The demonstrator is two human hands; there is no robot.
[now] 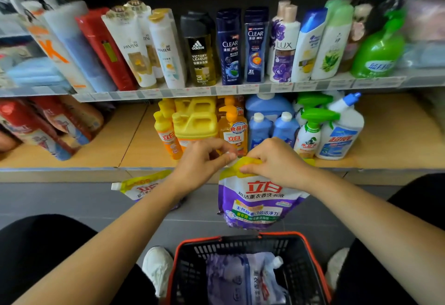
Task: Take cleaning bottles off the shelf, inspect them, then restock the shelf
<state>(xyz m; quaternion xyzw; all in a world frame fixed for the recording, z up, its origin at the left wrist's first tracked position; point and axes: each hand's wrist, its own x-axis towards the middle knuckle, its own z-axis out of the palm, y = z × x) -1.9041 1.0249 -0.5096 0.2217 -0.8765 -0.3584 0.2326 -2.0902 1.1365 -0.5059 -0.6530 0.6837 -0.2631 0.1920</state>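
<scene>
Head view: a purple pouch [255,198] of laundry liquid is held up in front of the lower shelf [134,141], above the basket [277,233]. Its yellow top is grasped by the right grip [274,158], fingers curled over it, while the white cap [231,155] at its spout is pinched by the left grip [202,158]. Inspection of this one is judged to be under way. A second pouch [142,188] is seen lying on the floor [60,198] just below the shelf's front edge, and a third pouch [240,278] lies inside the basket; whether those have been checked cannot be told. No purple pouch is seen on the shelf beside the yellow bottles [195,124], so restocking is judged not yet done, with three left to be put back.
</scene>
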